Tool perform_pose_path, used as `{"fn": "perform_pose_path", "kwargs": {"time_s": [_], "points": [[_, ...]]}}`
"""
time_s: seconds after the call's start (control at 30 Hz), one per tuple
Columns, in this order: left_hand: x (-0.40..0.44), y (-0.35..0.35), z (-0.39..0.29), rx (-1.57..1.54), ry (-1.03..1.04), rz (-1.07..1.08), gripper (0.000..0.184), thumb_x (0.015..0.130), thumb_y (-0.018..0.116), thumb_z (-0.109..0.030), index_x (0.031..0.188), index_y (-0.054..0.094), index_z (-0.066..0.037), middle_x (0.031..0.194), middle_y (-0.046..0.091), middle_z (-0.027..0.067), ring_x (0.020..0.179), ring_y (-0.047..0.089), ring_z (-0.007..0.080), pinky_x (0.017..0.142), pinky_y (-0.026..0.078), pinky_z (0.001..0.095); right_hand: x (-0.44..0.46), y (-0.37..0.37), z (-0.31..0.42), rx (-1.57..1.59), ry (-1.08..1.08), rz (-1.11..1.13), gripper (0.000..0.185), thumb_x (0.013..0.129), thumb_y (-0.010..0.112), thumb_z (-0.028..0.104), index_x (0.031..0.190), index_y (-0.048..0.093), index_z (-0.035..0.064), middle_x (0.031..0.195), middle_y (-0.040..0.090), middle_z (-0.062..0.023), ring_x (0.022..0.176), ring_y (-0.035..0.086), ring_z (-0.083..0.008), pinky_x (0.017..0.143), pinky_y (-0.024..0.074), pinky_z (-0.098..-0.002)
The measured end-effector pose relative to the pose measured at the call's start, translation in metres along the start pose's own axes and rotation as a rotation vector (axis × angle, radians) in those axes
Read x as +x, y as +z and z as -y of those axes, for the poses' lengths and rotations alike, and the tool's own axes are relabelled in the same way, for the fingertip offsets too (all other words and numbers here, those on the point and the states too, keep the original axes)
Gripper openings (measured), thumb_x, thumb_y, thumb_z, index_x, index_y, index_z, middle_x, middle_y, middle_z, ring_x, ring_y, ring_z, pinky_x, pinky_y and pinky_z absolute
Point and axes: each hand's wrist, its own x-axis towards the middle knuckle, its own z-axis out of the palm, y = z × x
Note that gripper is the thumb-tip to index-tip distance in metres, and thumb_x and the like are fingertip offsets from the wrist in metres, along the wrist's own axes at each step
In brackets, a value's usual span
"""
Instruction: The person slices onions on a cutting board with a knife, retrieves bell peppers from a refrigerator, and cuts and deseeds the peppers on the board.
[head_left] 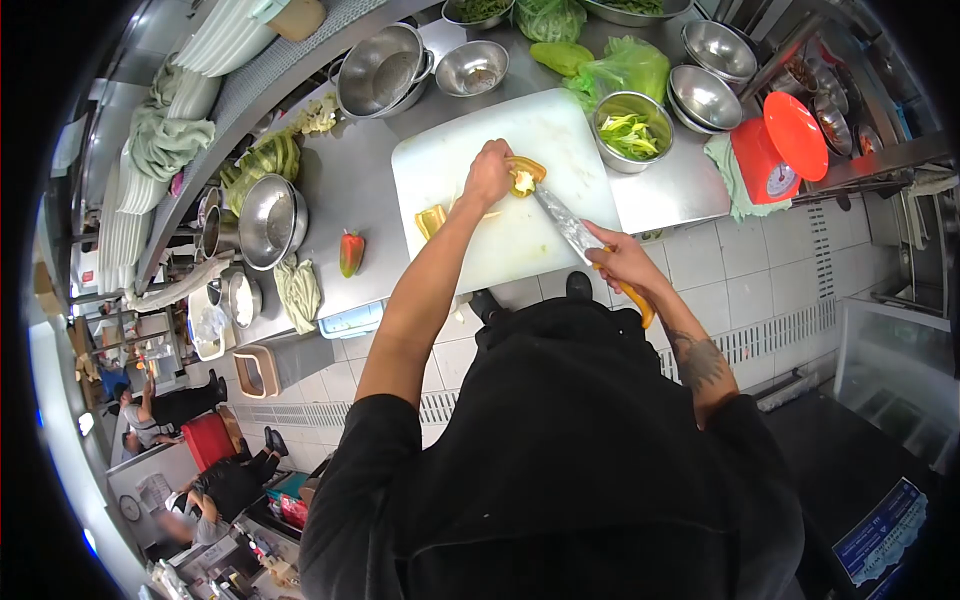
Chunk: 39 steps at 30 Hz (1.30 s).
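On the white cutting board (pixel 560 130), my left hand (pixel 490 173) is closed on a cut yellow-orange pepper (pixel 527 172) whose pale core shows. A kitchen knife (pixel 570 226) with a yellow handle is gripped in my right hand (pixel 626 258). Its blade points up and left, with the tip at the pepper's core; whether it is in the flesh I cannot tell. A yellow pepper piece (pixel 430 221) lies at the board's left side, partly behind my left forearm. Left of the board, a whole red-and-green pepper (pixel 351 254) rests on the steel counter (pixel 345 190).
A steel bowl of sliced green vegetables (pixel 632 128) stands right of the board, near a red scale (pixel 780 150). Steel bowls (pixel 472 68) and bagged greens (pixel 630 68) line the back. A cloth (pixel 297 293) hangs over the counter edge. Other people (pixel 225 490) are far left.
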Motion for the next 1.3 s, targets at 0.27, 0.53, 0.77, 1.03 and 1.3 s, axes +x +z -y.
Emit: {"fn": "perform_pose_path", "kwargs": {"time_s": [0.27,0.53,0.77,1.03,1.3], "points": [[-0.005,0.002,0.005,-0.02,-0.013,-0.035,0.015,0.082,0.066,0.0,0.094,0.056,-0.001,0.1,0.061,0.0219,0.095,0.061,0.0406,0.082,0.05,0.0474,-0.002,0.005,0.001,0.119,0.085,0.063,0.062,0.092,0.06,0.017,0.151,0.042,0.02,0.062,0.05,-0.0016,0.042,0.044,-0.0088,0.037,0.0398,-0.0258],[-0.008,-0.027,-0.007,0.188,-0.238,0.172,0.021,0.082,0.069,-0.013,0.098,0.06,-0.003,0.1,0.067,0.0202,0.097,0.065,0.0381,0.084,0.052,0.0466,0.017,0.017,0.007,0.068,0.053,0.014,0.061,0.092,0.059,0.017,0.151,0.042,0.0217,0.06,0.05,-0.0024,0.041,0.045,-0.0108,0.038,0.0412,-0.028],[-0.023,-0.029,-0.015,0.233,-0.339,0.138,0.026,0.082,0.069,-0.016,0.103,0.061,-0.002,0.104,0.069,0.0206,0.099,0.067,0.0384,0.085,0.054,0.047,0.002,0.006,0.019,-0.142,0.045,0.028,0.06,0.092,0.058,0.016,0.15,0.044,0.0259,0.059,0.05,-0.003,0.041,0.047,-0.0118,0.038,0.0422,-0.0293],[-0.027,-0.03,-0.013,0.241,-0.408,0.088,0.03,0.08,0.068,-0.018,0.105,0.062,-0.002,0.101,0.07,0.0215,0.097,0.068,0.0387,0.084,0.055,0.0469,0.009,0.012,0.024,-0.09,0.033,0.036,0.063,0.09,0.059,0.017,0.15,0.043,0.0216,0.059,0.05,-0.0028,0.041,0.046,-0.0119,0.038,0.0413,-0.0297],[-0.032,-0.026,-0.015,0.264,-0.428,0.094,0.031,0.081,0.066,-0.021,0.104,0.063,-0.002,0.102,0.07,0.0228,0.097,0.068,0.0388,0.085,0.054,0.047,0.016,0.014,0.025,-0.053,0.047,0.048,0.065,0.088,0.057,0.015,0.151,0.042,0.0217,0.057,0.049,-0.0035,0.041,0.046,-0.012,0.038,0.0414,-0.0293]]}}
